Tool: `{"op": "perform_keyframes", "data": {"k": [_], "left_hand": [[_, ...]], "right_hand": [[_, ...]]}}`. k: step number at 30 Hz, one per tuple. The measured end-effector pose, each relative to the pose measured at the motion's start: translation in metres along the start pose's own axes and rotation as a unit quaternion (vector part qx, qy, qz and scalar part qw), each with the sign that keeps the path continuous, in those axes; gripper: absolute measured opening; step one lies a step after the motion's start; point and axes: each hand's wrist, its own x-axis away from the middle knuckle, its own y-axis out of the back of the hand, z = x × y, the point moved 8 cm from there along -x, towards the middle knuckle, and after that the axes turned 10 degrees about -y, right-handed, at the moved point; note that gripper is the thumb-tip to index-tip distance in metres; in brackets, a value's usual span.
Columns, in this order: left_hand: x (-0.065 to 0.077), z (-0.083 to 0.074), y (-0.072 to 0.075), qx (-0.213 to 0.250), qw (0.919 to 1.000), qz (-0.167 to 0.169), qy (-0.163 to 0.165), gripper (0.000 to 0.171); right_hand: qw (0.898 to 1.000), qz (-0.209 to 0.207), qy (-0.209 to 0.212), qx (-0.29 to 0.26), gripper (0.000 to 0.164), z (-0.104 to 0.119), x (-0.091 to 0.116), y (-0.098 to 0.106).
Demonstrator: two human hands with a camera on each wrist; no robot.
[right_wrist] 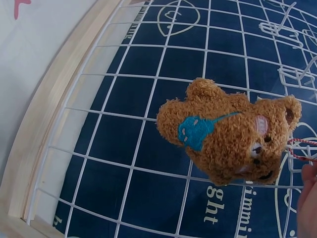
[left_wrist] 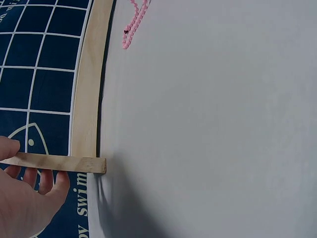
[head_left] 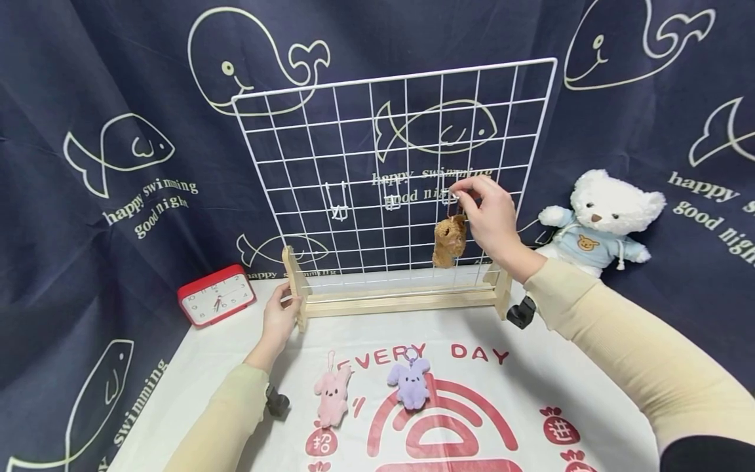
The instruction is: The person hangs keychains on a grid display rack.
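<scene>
My right hand (head_left: 491,213) pinches the red-and-white cord (right_wrist: 303,148) of a brown bear plush keychain (head_left: 449,241) at a hook on the right of the white wire grid (head_left: 395,78). The bear hangs in front of the grid; in the right wrist view its blue bag (right_wrist: 195,132) shows. Whether the cord is over the hook cannot be seen behind the fingers. My left hand (head_left: 280,316) grips the left wooden end support (head_left: 293,272) of the grid's stand, thumb on one side and fingers on the other in the left wrist view.
Two more white hooks, a left one (head_left: 339,211) and a middle one (head_left: 392,202), hang on the grid. A pink plush keychain (head_left: 333,396) and a purple one (head_left: 411,383) lie on the table. A red clock (head_left: 217,296) stands left, a white teddy bear (head_left: 607,210) right.
</scene>
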Motion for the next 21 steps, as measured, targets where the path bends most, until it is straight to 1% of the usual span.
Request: {"op": "perform_keyframes", "data": {"k": [8,16,21], "left_hand": [[0.0004,-0.0026,-0.0013,0.000,1.0000,-0.005,-0.005,0.047],[-0.0010,-0.0008,-0.0009,-0.001,0.9999,-0.009,-0.009,0.046],[0.0002,0.0004,0.0002,0.000,1.0000,-0.003,-0.009,0.046]], "right_hand": [[1.000,-0.002,-0.018,0.020,0.013,-0.0047,-0.0033,-0.0032],[0.999,-0.010,-0.018,0.026,0.013,-0.0054,-0.0055,-0.0049],[0.999,-0.018,-0.017,0.022,0.012,-0.0087,-0.0047,-0.0057]]}}
